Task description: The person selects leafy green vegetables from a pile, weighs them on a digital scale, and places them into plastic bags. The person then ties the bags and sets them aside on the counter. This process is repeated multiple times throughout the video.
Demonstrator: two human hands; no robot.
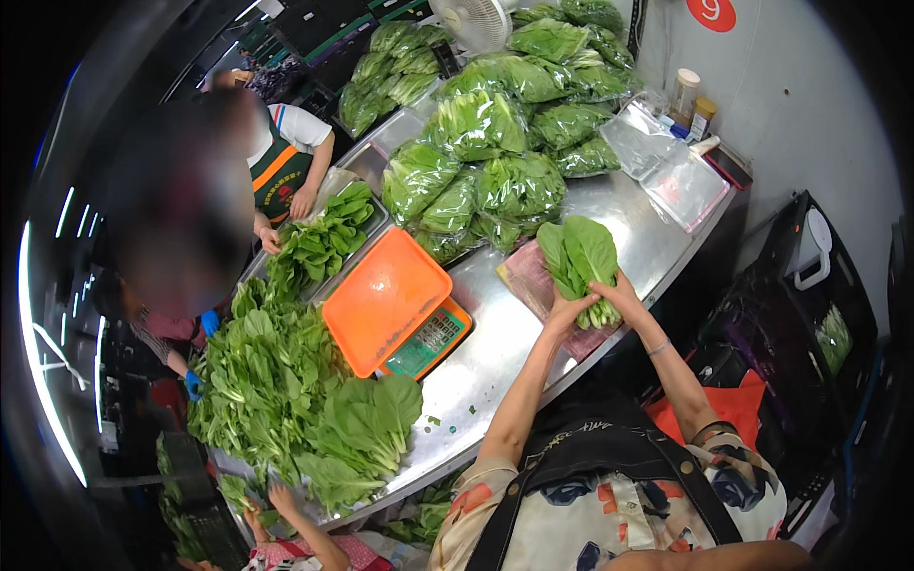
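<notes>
Both my hands hold a bunch of leafy greens [580, 250] above the table, near its front edge. My left hand [569, 308] grips the stems from the left, and my right hand [618, 298] grips them from the right. Under the bunch lies a folded pinkish cloth [525, 275]. To the left stands an orange digital scale [428, 339] with an orange tray [385, 300] on it. A large heap of loose greens [264, 371] covers the table's left part. Clear bags packed with greens [521, 182] are piled beyond my hands.
Empty clear plastic bags [657, 164] lie at the right by two jars [696, 107]. A white fan [475, 25] stands at the back. Co-workers' hands [303, 203] are at the far side and at the lower left. Black crates [807, 321] stand right of the metal table [493, 342].
</notes>
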